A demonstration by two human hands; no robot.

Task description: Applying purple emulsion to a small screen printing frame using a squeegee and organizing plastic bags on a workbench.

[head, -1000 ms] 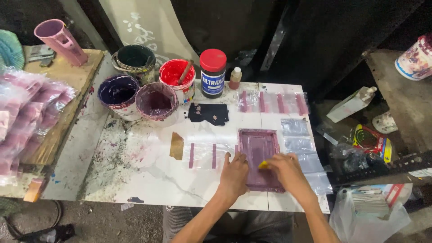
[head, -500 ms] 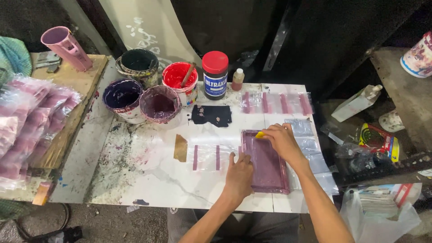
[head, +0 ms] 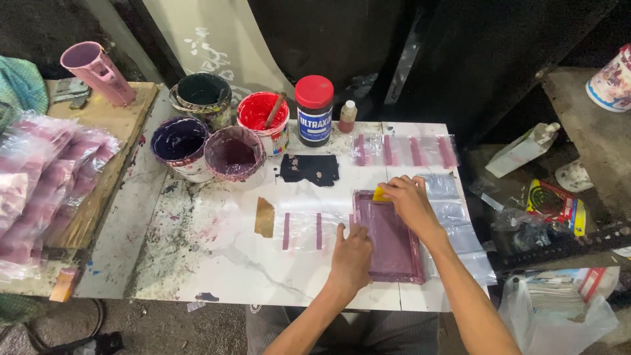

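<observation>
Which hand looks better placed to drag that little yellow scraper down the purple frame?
The right hand, probably: it already grips the yellow scraper at the far end of the purple frame. The left hand lies flat on the frame's left edge, apparently steadying it.

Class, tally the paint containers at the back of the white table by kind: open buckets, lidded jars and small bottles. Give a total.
Open paint buckets: 4 (dark green, red, dark purple, maroon)
Red-lidded jar: 1
Small bottle: 1
Total: 6
</observation>
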